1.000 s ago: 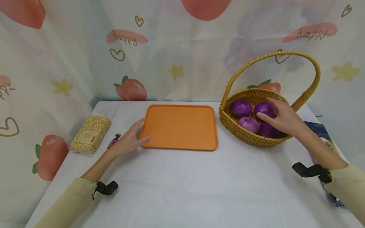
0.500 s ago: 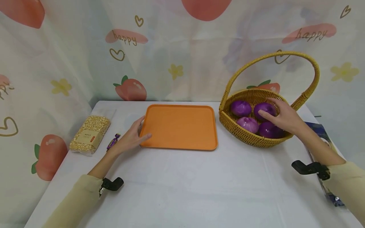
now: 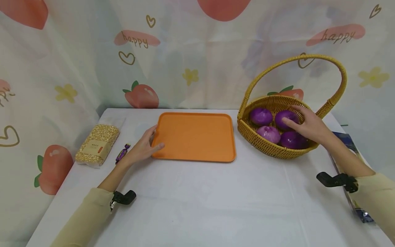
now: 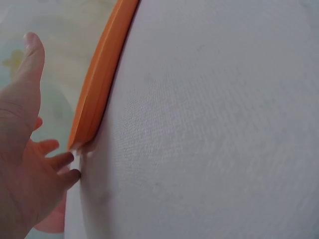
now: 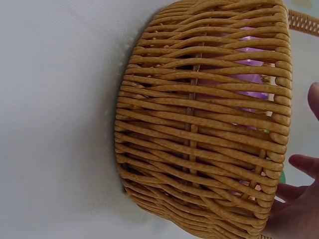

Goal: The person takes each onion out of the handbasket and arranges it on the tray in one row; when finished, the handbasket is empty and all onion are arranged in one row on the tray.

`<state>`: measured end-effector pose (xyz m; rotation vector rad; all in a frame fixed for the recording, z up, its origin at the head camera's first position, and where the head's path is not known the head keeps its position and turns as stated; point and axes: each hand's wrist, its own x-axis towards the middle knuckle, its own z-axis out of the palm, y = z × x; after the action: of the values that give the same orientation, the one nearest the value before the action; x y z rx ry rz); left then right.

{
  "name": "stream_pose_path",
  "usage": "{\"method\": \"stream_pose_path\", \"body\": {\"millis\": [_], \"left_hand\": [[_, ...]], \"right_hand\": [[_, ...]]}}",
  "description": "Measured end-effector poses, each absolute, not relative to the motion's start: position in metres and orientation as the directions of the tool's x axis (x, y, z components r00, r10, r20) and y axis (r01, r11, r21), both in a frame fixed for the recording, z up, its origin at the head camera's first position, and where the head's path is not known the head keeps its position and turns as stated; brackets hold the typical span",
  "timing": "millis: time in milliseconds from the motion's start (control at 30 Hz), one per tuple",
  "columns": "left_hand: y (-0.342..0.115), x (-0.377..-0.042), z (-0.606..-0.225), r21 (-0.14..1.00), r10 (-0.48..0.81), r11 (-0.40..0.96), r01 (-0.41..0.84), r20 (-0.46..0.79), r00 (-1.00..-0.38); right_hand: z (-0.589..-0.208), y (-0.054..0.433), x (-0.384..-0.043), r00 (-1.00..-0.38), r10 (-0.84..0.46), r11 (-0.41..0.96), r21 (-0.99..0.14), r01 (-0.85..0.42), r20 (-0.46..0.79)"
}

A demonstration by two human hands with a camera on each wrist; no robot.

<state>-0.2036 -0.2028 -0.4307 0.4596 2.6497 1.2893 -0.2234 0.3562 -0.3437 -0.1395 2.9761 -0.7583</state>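
The left fingers (image 3: 152, 129) are spread and loosely straight, thumb well apart from the rest; they curl round nothing. In the head view they lie at the left edge of the orange tray (image 3: 195, 137), the thumb reaching over its rim. The left wrist view adds the tray's outer wall and shows the fingertips right at its corner; whether they touch, I cannot tell. The right fingers (image 3: 300, 109) arch apart from the thumb above the rear right purple onion (image 3: 283, 115), holding nothing that shows; contact is unclear. Only the head view shows all four onions in the wicker basket (image 3: 262, 145); from the right wrist, its woven wall leaves just purple patches between the strands, with the fingers above the rim.

The left hand (image 3: 142, 148) slants inward and away from the body, palm toward the tray; the right hand (image 3: 310, 127) tilts down over the basket, its forearm coming in from the lower right. Beside the left wrist lies a wrapped candy (image 3: 122, 153), then a bag of yellow grains (image 3: 98, 144).
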Motion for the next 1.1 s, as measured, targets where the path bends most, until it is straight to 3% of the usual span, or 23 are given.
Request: {"method": "stream_pose_path", "body": {"millis": [1100], "left_hand": [[-0.213,-0.206,-0.446,0.792,0.342,0.591,0.153,-0.074,-0.937]], "right_hand": [[-0.357,0.357,-0.232,-0.989,-0.11,0.882,-0.468,-0.052,-0.097]]}}
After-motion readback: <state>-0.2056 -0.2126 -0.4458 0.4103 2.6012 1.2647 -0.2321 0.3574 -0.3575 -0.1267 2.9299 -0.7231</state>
